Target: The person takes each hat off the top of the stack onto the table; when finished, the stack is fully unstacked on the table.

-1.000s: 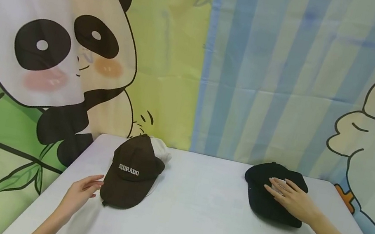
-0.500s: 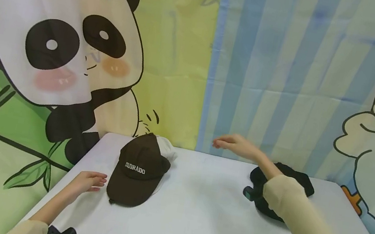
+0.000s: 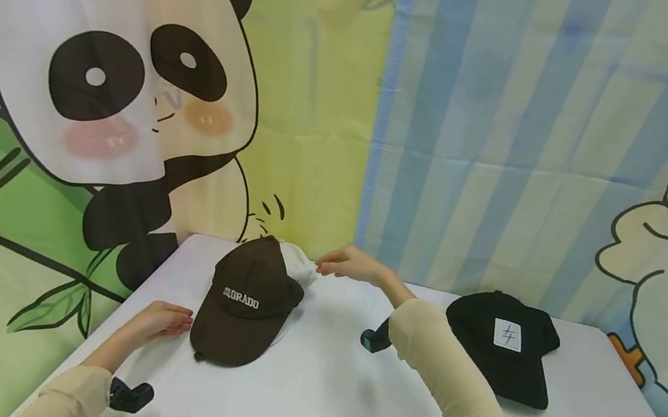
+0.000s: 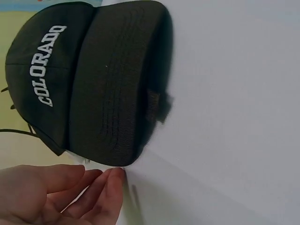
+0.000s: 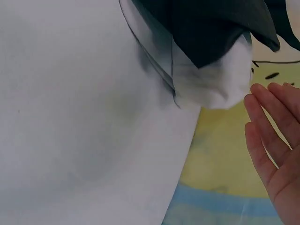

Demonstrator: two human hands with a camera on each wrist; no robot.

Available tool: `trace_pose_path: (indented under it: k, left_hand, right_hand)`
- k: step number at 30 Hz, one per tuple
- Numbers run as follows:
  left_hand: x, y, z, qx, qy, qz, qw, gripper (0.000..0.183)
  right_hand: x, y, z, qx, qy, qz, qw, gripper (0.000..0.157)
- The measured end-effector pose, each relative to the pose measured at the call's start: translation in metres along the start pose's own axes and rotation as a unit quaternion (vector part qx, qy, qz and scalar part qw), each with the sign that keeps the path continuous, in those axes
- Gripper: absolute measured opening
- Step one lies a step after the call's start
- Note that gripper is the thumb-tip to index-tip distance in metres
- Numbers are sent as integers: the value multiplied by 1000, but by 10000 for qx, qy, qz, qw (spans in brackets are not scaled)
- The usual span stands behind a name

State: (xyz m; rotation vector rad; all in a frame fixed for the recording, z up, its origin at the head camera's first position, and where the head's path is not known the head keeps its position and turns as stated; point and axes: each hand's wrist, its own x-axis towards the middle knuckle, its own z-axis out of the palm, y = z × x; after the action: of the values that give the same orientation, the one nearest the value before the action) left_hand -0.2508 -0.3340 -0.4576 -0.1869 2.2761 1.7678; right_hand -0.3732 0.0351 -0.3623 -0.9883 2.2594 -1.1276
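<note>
A brown baseball cap (image 3: 242,330) with white COLORADO lettering lies at the table's left, over a white cap (image 3: 298,262) that shows behind it. My left hand (image 3: 158,323) is beside the brown brim, fingers loosely bent; in the left wrist view the fingertips are right at the brim (image 4: 108,93), and I cannot tell if they touch. On the other side, my right hand (image 3: 354,264) reaches the white cap's edge. Its fingers look relaxed and spread in the right wrist view, close to the white fabric (image 5: 211,86), with nothing held.
A black cap (image 3: 522,376) with a white patch lies on the right side of the white table (image 3: 298,411). Behind the table's back edge hangs a cartoon backdrop (image 3: 328,88). Dark cameras (image 3: 131,396) are strapped at the wrists.
My right hand has left the black cap and moved left, above the table, to the white cap's edge. My left hand has shifted slightly; the caps stay put while the view turns a little.
</note>
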Motion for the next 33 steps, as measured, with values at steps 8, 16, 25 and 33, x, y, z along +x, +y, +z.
trace_pose_path:
  k: [8, 16, 25, 33]
  left_hand:
    - [3, 2, 3, -396, 311, -212, 9985, 29]
    - [6, 2, 5, -517, 442, -407, 9969, 28]
    - [9, 9, 14, -357, 1025, -994, 9891, 13]
    - [0, 15, 4, -430, 692, -975, 9919, 12]
  right_hand:
    - [27, -19, 39, -692, 53, -179, 9974, 33]
    - [41, -11, 57, -1087, 771, -530, 9897, 25]
    - [41, -12, 63, 330, 1164, 103, 9926, 20]
    - [42, -22, 54, 978, 1029, 243, 9896, 23]
